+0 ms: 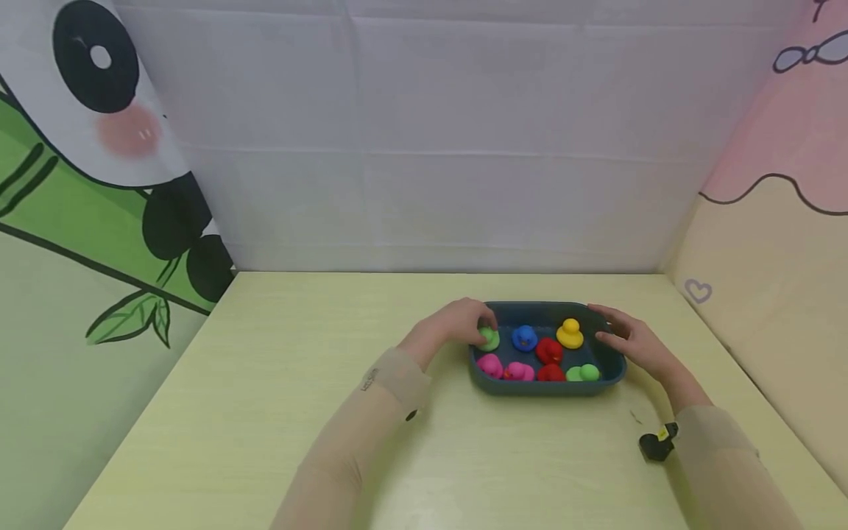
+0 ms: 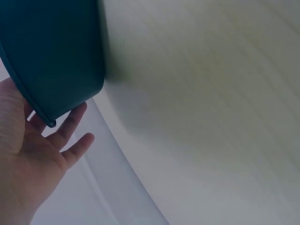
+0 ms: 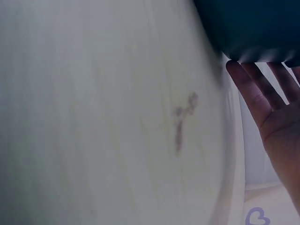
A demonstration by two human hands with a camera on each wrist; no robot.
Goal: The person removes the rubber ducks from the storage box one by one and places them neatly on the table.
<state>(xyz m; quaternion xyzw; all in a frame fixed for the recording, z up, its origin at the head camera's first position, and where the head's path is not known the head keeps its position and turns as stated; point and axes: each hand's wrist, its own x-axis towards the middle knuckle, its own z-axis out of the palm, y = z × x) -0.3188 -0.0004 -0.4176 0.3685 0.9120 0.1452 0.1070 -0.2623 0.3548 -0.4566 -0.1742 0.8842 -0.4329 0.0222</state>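
Fingers (image 1: pixel 489 316) of the left hand (image 1: pixel 464 322) are bent over the left rim of a smooth, round-cornered teal tray (image 1: pixel 546 391) at a green duck (image 1: pixel 489 339); whether it is pinched cannot be told. Rounded, shiny ducks are spread rightward: pink (image 1: pixel 490 366), blue (image 1: pixel 525 338), red (image 1: pixel 550 351), yellow (image 1: pixel 570 335), light green (image 1: pixel 586 373). On the faintly grained worktop (image 1: pixel 265 368), the tray's right end is touched by the right hand (image 1: pixel 641 350), its fingers straight and apart, nothing gripped.

Dark blue-green tub (image 1: pixel 543 389), yellow duck (image 1: pixel 570 336), blue duck (image 1: pixel 524 338), pink ducks (image 1: pixel 490 366), red ducks (image 1: pixel 549 351), light-green ducks (image 1: pixel 588 372), pale-yellow streaked tabletop (image 1: pixel 298 353), beige sleeves (image 1: pixel 361 419)
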